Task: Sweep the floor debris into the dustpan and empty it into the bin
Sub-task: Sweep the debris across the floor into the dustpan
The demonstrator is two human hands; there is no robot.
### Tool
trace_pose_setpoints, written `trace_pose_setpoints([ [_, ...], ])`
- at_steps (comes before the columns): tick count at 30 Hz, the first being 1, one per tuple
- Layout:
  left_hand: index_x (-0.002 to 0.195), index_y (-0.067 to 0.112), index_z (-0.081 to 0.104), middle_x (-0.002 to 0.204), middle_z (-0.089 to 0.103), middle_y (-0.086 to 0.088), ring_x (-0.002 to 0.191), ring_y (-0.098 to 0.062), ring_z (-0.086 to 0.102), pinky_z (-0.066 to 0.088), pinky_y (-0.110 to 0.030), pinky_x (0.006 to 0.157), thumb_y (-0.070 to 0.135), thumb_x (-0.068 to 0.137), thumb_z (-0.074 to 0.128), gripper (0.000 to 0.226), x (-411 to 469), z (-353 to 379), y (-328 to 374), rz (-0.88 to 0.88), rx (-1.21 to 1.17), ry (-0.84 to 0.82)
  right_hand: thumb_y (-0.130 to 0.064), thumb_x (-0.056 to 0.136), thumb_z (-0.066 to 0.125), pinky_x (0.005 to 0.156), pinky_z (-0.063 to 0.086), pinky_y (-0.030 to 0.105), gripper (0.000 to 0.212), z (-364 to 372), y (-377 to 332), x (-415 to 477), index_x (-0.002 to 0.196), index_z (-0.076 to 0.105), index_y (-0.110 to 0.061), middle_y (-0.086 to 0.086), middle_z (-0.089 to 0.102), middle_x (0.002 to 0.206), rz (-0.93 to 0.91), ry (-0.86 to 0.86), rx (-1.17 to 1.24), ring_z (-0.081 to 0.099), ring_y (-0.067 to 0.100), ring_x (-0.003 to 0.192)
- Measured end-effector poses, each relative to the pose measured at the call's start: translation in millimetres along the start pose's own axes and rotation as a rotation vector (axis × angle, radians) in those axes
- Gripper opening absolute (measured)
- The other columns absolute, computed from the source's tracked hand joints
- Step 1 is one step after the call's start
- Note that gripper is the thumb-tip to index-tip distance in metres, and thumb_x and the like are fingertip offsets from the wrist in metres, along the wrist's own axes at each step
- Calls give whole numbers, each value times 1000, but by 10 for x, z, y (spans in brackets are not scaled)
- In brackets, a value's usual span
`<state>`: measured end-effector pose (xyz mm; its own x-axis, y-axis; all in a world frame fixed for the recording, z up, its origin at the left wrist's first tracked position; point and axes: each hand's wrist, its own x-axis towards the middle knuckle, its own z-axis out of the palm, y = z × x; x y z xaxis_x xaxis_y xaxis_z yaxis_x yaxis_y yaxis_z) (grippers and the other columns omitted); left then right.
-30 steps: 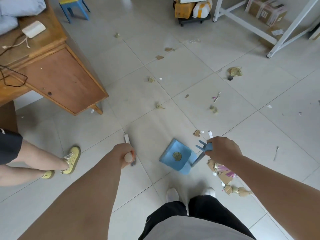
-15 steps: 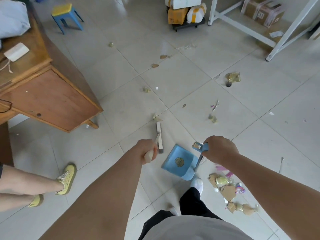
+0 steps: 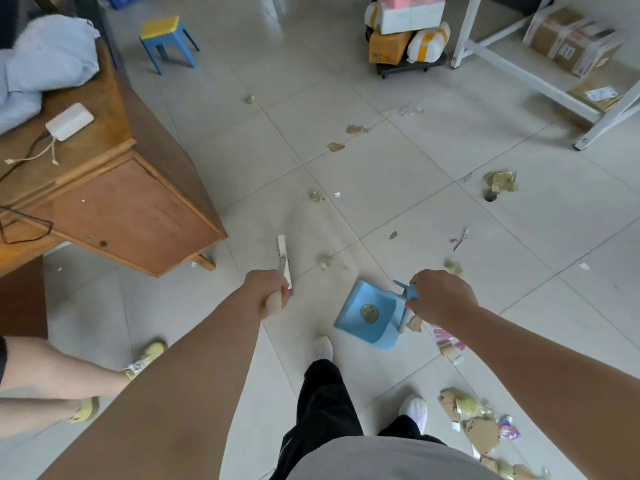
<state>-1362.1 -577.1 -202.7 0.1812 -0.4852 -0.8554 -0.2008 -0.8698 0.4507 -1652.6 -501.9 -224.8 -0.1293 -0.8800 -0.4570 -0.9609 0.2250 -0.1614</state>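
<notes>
Head view, looking down at a tiled floor [image 3: 398, 174]. The left hand [image 3: 268, 289] has its fingers wrapped around the pale handle of a small brush [image 3: 283, 259], whose white head points away from the body and hangs above the tiles. The right hand [image 3: 438, 296] has its fingers wrapped around the handle of a blue dustpan [image 3: 369, 313], which is tilted with its underside and a round label turned towards the camera; whether its edge touches the floor cannot be told. Debris is scattered widely: a small crumpled scrap [image 3: 325, 261] lies between brush and dustpan, brown paper pieces [image 3: 336, 146] lie farther out, a crumpled wrapper [image 3: 500, 181] lies to the right, and a cluster of cardboard and wrapper pieces [image 3: 478, 424] lies near the wearer's right foot. A wooden surface [image 3: 114, 202] stands at the left, carrying a white adapter [image 3: 69, 121]. A blue stool [image 3: 168, 41] with a yellow seat stands beyond it. A second person's legs [image 3: 52, 382] enter at lower left.
</notes>
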Motion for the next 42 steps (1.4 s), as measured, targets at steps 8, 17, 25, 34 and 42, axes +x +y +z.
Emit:
trace_pose_setpoints([
  [8,64,-1,56,56,59,-15,50,-22,50,40,-25,57,-9,80,47,20,832,-803,574,-7,39,89,-33,82,63,63,42,25,10,-90,-530,520,82,63,-23,-6,63,82,127,-18,65,62,20,80],
  [17,71,0,53,69,52,-12,53,-21,49,40,-24,53,-11,79,50,14,1021,-308,1040,27,286,-84,-24,76,59,51,37,22,10,-82,-542,624,66,57,-27,-6,63,74,275,-79,140,63,19,69],
  [25,76,1,56,73,57,-14,55,-21,52,39,-24,50,-9,75,48,13,754,553,1199,46,379,-205,-30,79,58,53,41,22,14,-133,-147,390,84,71,-29,-9,65,80,330,-49,191,62,16,74],
  [34,77,3,51,67,48,-10,46,-14,44,38,-22,46,-7,85,44,15,257,1873,1045,54,426,-363,-24,80,59,59,44,24,15,-307,495,-9,89,70,-27,-4,66,83,398,-33,244,63,22,81],
  [42,78,2,54,68,52,-11,32,-7,43,39,-10,35,-6,89,47,15,33,2116,1277,12,440,-406,-23,82,59,65,47,27,21,-425,802,8,100,69,-25,-1,67,90,388,-9,208,64,23,85],
])
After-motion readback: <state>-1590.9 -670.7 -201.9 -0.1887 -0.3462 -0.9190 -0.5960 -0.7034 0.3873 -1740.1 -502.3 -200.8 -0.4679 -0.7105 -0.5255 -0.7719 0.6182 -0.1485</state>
